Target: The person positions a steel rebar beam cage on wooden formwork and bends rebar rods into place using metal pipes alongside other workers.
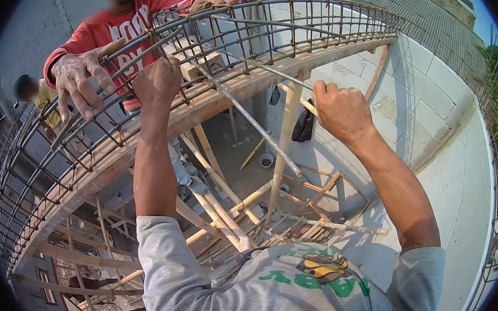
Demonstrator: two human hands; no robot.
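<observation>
While I watch remotely, the left hand (159, 82) clenches the rebar cage (291, 1), the right hand (342, 112) a steel rod (265, 68); slipping could jab the co-worker (128, 33).

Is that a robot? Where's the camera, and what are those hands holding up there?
No robot: these are a person's bare hands. One camera, worn on the head, looks forward and down. The left hand is a fist against the long cage of dark metal bars; its exact grip is hidden. The right hand appears closed around a thin grey metal rod. The cage runs along a pale wooden beam. Another person in red has hands there too.
</observation>
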